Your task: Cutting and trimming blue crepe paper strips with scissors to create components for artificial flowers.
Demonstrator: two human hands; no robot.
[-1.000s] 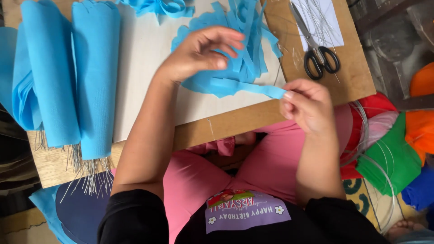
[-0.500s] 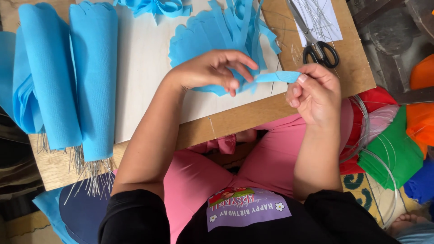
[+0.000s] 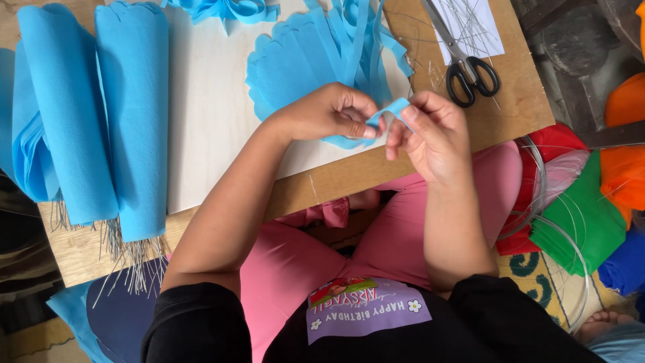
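1. Nearest the camera, pink trousers [image 3: 316,269] and black sleeves [image 3: 195,326] are seen, with a wooden board [image 3: 336,181] laid across the lap as the work surface.
2. Just over the board's near edge, a narrow strip of blue crepe paper [image 3: 388,111] is pinched between the two hands, which are nearly touching.
3. The left hand [image 3: 329,111] is closed narrowly on one end of the strip, thumb against fingertips.
4. The right hand [image 3: 430,134] is closed on the other end (the strip bends upward in a small arch between the two grips).
5. Behind the hands, a scalloped blue paper sheet [image 3: 295,67], cut into long strips on its right side, is spread on a white panel [image 3: 208,101].
6. To the left, two blue paper rolls [image 3: 101,114] are laid side by side, with thin wires [image 3: 127,259] sticking out of their near ends.
7. Farther right, black-handled scissors [image 3: 467,64] are rested on the board beside a white sheet [image 3: 474,27].
8. Beyond the board's right edge, red, green and orange paper [image 3: 584,215] is piled on the floor.
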